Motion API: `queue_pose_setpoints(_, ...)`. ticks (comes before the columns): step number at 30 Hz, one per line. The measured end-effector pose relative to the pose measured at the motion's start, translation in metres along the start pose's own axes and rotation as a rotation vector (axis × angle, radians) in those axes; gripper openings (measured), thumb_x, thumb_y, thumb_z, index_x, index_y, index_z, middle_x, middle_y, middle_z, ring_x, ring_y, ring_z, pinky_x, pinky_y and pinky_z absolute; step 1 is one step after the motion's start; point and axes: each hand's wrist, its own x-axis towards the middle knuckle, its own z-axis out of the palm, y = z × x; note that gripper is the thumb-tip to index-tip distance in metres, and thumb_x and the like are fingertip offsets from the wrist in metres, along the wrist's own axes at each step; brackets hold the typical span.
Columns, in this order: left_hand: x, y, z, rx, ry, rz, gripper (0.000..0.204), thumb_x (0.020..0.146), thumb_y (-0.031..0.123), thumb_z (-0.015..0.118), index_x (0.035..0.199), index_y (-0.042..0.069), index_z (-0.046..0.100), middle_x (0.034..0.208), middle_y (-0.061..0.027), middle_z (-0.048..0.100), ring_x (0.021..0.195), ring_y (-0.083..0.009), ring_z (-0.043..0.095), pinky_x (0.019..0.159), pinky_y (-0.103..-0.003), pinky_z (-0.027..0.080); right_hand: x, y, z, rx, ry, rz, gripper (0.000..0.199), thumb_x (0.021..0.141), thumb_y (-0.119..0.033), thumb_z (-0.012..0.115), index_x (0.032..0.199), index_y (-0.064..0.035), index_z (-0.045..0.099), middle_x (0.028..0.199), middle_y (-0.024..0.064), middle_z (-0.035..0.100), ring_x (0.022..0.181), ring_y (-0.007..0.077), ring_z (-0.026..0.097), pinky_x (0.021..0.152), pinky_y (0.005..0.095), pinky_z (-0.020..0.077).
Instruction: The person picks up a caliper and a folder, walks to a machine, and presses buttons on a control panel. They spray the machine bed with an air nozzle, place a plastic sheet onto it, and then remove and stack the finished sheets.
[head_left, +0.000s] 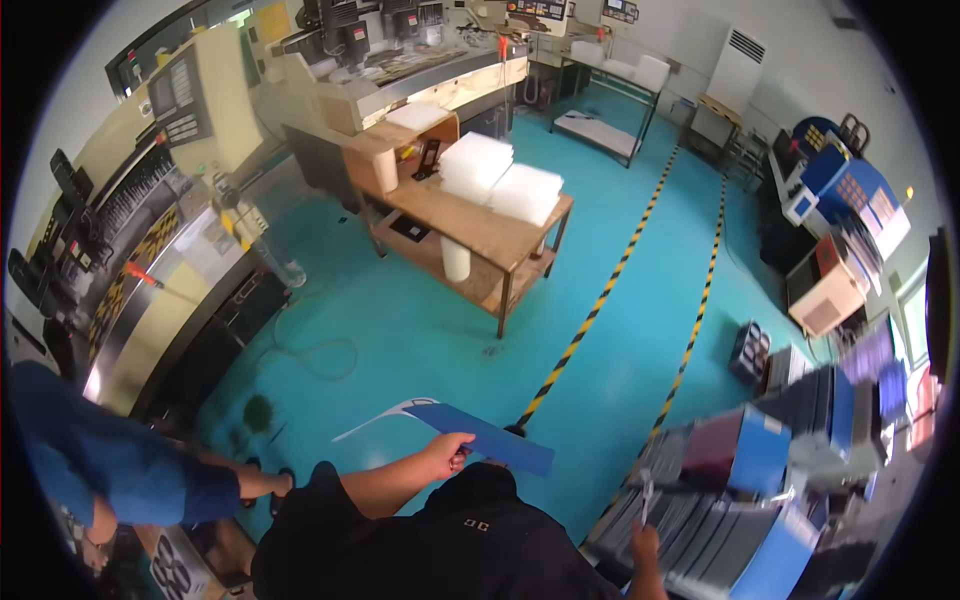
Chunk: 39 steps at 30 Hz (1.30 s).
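My left hand (450, 457) is closed around the near edge of a flat blue folder (495, 437), held out in front of my body. A white sheet (385, 415) sticks out on the folder's left side, its edge curling up. On the lower right, my right hand (646, 548) is closed on a slim silver-grey tool (647, 492) that points upward. The tool is small and blurred, so its exact kind is unclear. Just beyond that hand lie stacked dark grey panels (690, 535).
At left stands another person in blue clothes (130, 460), near a machine (200, 260). Ahead is a wooden table (480, 235) bearing white sheet stacks (500, 175). Yellow-black floor lines (610, 280) run away from me. Blue-sided stacked items (765, 455) fill the right side.
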Motion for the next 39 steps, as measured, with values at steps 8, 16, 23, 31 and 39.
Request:
queue_pose_setpoints(8, 0.112, 0.201, 0.304, 0.309, -0.180, 0.012, 0.016, 0.090, 0.022, 0.065, 0.085, 0.010, 0.056, 0.063, -0.0008, 0.046, 0.042, -0.0086, 0.030, 0.040, -0.025, 0.021, 0.154, -0.051, -0.009, 0.132, -0.208, 0.101, 0.052, 0.093, -0.043, 0.055, 0.074, 0.0050, 0.063, 0.066, 0.0255, 0.061, 0.068, 0.0446, 0.064, 0.062, 0.0522, 0.0477)
queue_pose_setpoints(16, 0.283, 0.339, 0.568, 0.326, -0.189, 0.067, 0.014, 0.089, 0.025, 0.064, 0.084, 0.014, 0.056, 0.064, 0.0005, 0.046, 0.043, -0.0090, 0.030, 0.041, -0.026, 0.022, 0.528, -0.103, -0.124, -0.023, -0.332, 0.014, 0.039, 0.096, -0.036, 0.049, 0.083, -0.0016, 0.061, 0.066, 0.0191, 0.062, 0.063, 0.0403, 0.064, 0.057, 0.0508, 0.0478)
queue_pose_setpoints(23, 0.404, 0.462, 0.735, 0.142, -0.099, -0.039, 0.023, 0.091, 0.025, 0.064, 0.083, 0.008, 0.051, 0.072, -0.0037, 0.049, 0.041, -0.0082, 0.032, 0.038, -0.025, 0.023, 0.876, -0.105, -0.309, -0.112, 0.011, -0.143, 0.049, 0.095, -0.042, 0.052, 0.071, -0.0018, 0.065, 0.063, 0.0244, 0.060, 0.066, 0.0413, 0.064, 0.059, 0.0526, 0.0459)
queue_pose_setpoints(31, 0.605, 0.644, 0.921, 0.085, -0.157, -0.092, 0.026, 0.091, 0.028, 0.064, 0.083, 0.007, 0.050, 0.068, -0.0034, 0.048, 0.040, -0.0086, 0.032, 0.038, -0.026, 0.023, 1.161, -0.217, -0.399, 0.016, -0.058, -0.135, 0.045, 0.099, -0.042, 0.046, 0.088, -0.0005, 0.060, 0.061, 0.0131, 0.057, 0.057, 0.0297, 0.059, 0.055, 0.0472, 0.0483)
queue_pose_setpoints(39, 0.768, 0.838, 1.164, 0.306, -0.087, 0.006, 0.025, 0.088, 0.025, 0.068, 0.083, 0.007, 0.051, 0.066, -0.0065, 0.050, 0.039, -0.0115, 0.034, 0.038, -0.028, 0.025, 1.276, -0.317, -0.404, 0.207, -0.376, 0.341, 0.043, 0.095, -0.044, 0.048, 0.103, -0.0037, 0.061, 0.080, 0.0170, 0.064, 0.076, 0.0361, 0.064, 0.065, 0.0483, 0.0515)
